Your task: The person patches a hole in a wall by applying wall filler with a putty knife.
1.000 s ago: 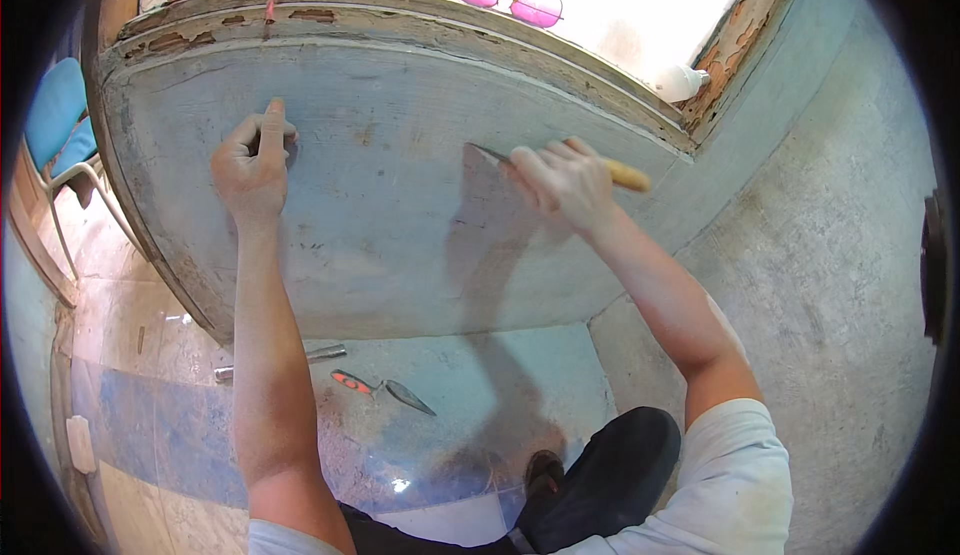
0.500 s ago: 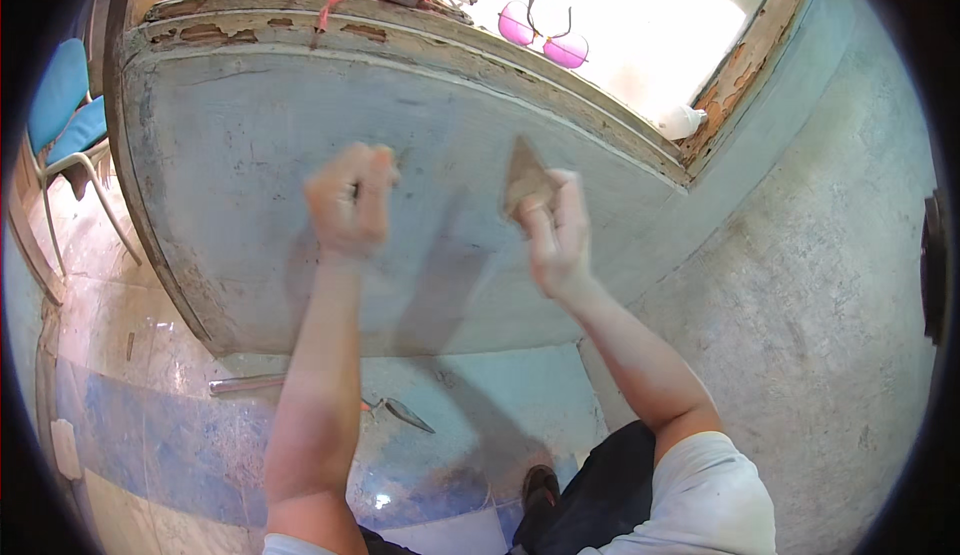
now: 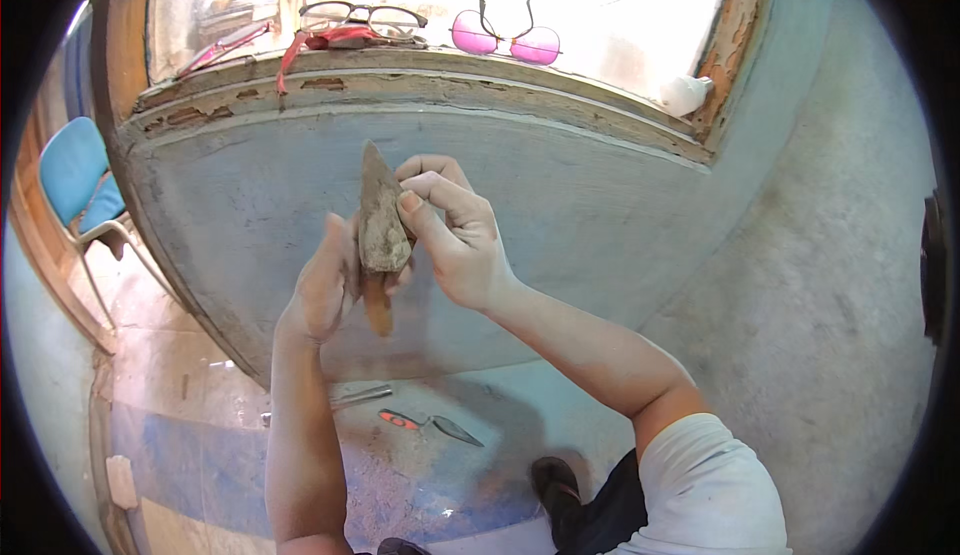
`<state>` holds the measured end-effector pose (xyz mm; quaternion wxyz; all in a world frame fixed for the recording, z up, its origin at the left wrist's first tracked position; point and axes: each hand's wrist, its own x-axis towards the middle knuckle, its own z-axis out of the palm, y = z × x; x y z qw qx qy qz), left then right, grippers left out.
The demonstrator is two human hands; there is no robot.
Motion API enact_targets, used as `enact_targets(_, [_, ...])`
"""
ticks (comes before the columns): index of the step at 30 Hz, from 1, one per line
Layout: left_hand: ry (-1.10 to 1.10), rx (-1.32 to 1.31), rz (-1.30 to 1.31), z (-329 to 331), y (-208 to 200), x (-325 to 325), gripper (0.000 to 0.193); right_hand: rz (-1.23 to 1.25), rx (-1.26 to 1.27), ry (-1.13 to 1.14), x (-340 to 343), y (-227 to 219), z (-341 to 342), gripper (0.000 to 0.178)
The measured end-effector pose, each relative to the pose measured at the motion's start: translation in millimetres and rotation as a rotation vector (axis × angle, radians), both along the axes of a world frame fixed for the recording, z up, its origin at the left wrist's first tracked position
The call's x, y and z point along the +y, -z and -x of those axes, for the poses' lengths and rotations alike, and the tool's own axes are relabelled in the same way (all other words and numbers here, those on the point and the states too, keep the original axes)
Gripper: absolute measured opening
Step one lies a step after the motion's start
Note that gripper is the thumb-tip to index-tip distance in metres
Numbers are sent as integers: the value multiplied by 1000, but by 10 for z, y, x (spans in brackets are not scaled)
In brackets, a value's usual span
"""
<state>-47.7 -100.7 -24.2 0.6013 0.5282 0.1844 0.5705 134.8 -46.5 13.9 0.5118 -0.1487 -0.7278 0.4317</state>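
pinching the trowel [image 3: 380, 230] at three o'clock, your right hand [image 3: 460, 235] is clamped; your left hand [image 3: 325, 280], i can't tell. likely stiff, light; best held by its six-o'clock handle [image 3: 379, 317].

Orange-handled trowel [image 3: 450, 427], metal tube [image 3: 362, 396] on floor [image 3: 205, 450]

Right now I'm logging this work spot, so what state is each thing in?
Wood-handled trowel: point up, crusted with residue.
Right hand: closed on that trowel.
Left hand: close against it, grip unclear.
Orange-handled trowel: lying down, not held.
Metal bar: lying down, partly hidden.
Pink glasses: arms unfolded.
Bulb: on its side, lit or unlit unclear.
Window frame: paint flaking.
Blue chair: upright.
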Motion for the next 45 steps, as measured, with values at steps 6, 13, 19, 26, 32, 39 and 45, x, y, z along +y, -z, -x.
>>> enact_targets(6, [-505,537,184,38,-62,-181,37,-42,-46,-89,3,400,-321,31])
enact_targets(13, [-878,1006,97,-832,-301,-477,39,264,252,-190,307,823,-677,40])
enact_targets(19, [-1113,1442,-18,-1363,-560,-555,46,198,191,-249,389,470,-768,33])
enact_targets(26, [-1232,1599,-25,-1335,-704,-699,47,321,299,-289,273,469,-712,20])
enact_targets(32, [-1058,1378,136,-1212,-669,-748,52,323,277,-319,325,540,-686,34])
enact_targets(39, [-387,591,491,-888,-439,-826,56,281,160,-366,387,498,-684,47])
enact_targets(45, [-338,364,499,-709,-191,-705,59,339,175,-400,487,469,-605,48])
